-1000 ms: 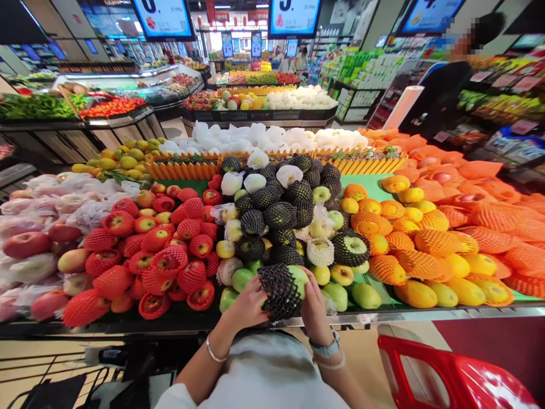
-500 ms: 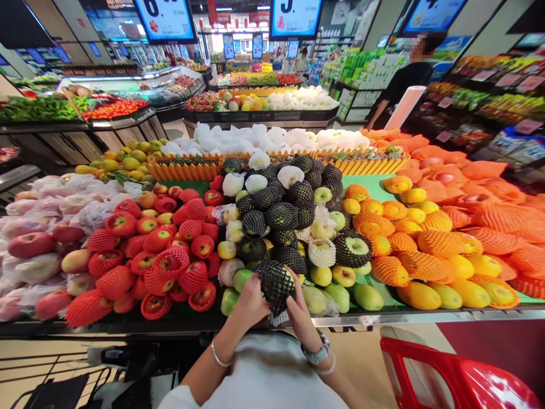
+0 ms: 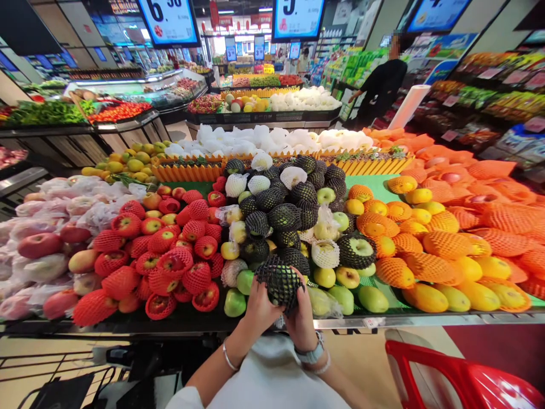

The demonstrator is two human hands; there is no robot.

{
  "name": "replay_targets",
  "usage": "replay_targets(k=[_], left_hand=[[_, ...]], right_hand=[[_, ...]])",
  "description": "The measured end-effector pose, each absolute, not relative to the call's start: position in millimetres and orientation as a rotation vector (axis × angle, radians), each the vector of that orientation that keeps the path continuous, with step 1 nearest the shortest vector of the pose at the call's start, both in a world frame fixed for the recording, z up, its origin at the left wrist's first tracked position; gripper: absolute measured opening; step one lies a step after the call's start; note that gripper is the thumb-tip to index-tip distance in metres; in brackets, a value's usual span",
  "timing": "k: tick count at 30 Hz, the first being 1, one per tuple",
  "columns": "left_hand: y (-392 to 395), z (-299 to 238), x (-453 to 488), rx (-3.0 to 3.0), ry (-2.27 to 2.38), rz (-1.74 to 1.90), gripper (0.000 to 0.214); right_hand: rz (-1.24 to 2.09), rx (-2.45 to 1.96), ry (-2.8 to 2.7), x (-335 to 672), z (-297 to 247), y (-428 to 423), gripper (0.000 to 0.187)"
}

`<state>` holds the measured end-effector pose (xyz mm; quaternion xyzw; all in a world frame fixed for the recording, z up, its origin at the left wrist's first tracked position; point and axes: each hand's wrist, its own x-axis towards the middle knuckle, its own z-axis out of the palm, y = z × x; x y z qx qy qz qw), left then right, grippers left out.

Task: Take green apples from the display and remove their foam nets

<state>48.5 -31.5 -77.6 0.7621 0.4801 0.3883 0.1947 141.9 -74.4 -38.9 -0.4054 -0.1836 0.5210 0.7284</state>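
Note:
Between my two hands is a green fruit in a black foam net (image 3: 279, 282), held over the front edge of the display. My left hand (image 3: 260, 311) grips its left and lower side. My right hand (image 3: 301, 315) wraps around its right side, with the thumb near the bottom. The net covers most of the fruit, so its exact kind is unclear. Just behind it lies a pile of fruits in black foam nets (image 3: 284, 216). Green apples (image 3: 235, 302) sit to the left of my hands, and a bagged green fruit (image 3: 322, 303) lies to the right.
Red-netted apples (image 3: 164, 258) fill the left, beside bagged apples (image 3: 40, 244). Yellow fruits in orange nets (image 3: 443, 244) cover the right. A metal rail (image 3: 409, 319) edges the display. A red stool (image 3: 464, 375) stands at lower right, a cart (image 3: 55, 369) at lower left. A person (image 3: 381, 85) is beyond.
Both hands have turned the black-netted fruit, and its bare green patch at the right is now covered. The person in the background has moved left. The view has shifted slightly.

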Motion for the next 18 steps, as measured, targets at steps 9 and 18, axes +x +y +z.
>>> replay_targets(k=[9, 18], left_hand=[[-26, -44, 22, 1.712, 1.011, 1.375, 0.025], [-22, -27, 28, 1.333, 0.701, 0.881, 0.108]], right_hand=[[0.844, -1.081, -0.673, 170, -47, -71, 0.051], [0.777, -1.086, -1.184, 175, -23, -74, 0.056]])
